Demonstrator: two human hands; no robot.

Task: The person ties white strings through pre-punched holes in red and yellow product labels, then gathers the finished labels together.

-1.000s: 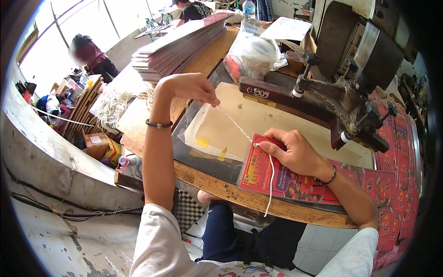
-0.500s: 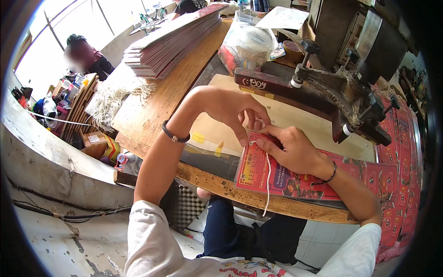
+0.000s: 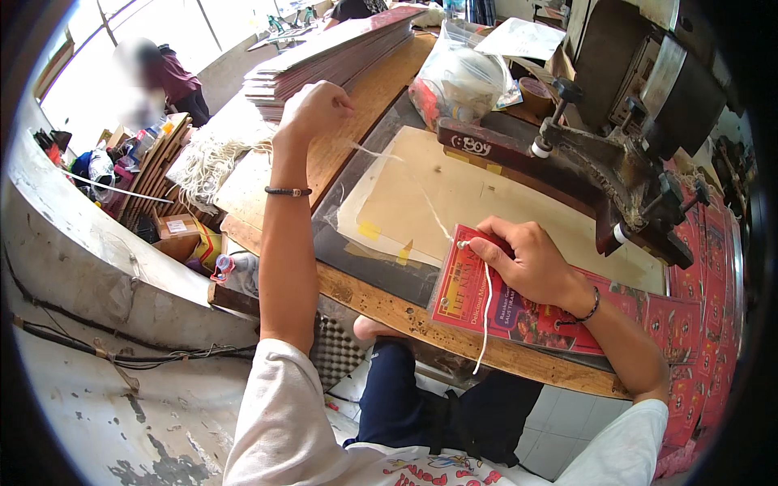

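A long red printed board (image 3: 454, 292) lies along the table's front edge, with a metal eyelet near its far-left corner. My right hand (image 3: 527, 259) is closed on that corner, thumb on top beside the eyelet. A white string (image 3: 487, 316) passes through the eyelet, and one end hangs down over the board past the table edge. The string's other part runs up and left, blurred, toward my left hand (image 3: 318, 113). Raised above the wooden tabletop near the stacked boards, my left hand is closed, apparently on the string; its fingertips are partly hidden.
A dark machine with a clamp bar (image 3: 519, 166) stands over a cream sheet (image 3: 405, 194). Behind are a stack of boards (image 3: 324, 69) and a plastic bag (image 3: 458, 77). White strings (image 3: 207, 166) lie at left. Red boards (image 3: 689, 324) spread right. Another person (image 3: 178, 81) stands far left.
My left hand has moved from beside the board's corner up and away to the left, drawing the string through the eyelet. My right hand still grips the board. The other person has risen.
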